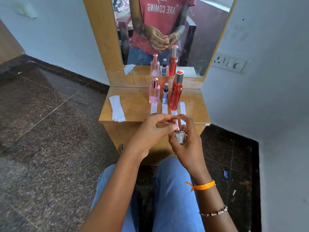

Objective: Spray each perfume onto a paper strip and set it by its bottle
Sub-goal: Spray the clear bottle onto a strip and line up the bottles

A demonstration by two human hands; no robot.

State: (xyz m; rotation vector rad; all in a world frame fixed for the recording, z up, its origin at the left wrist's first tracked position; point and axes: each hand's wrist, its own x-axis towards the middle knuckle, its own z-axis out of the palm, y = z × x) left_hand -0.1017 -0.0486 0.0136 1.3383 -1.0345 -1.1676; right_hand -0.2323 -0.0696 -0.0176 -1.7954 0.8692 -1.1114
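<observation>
My right hand [187, 144] grips a small clear perfume bottle [180, 138] in front of the wooden table [133, 108]. My left hand [150, 131] pinches its pink metallic cap [177, 123]. On the table stand a pink bottle [154, 92], a small blue spray bottle [165, 95] and a tall red bottle [176, 92]. A paper strip lies in front of each: one strip [153, 108], a second strip [164, 108], a third strip [174, 112]. A fourth strip [182, 108] lies right of the red bottle, no bottle standing by it.
A stack of spare paper strips [117, 108] lies on the table's left edge. A mirror [167, 36] stands behind the bottles and reflects them. A wall socket panel [229, 62] is on the right wall. My knees in blue jeans [170, 190] are below the hands.
</observation>
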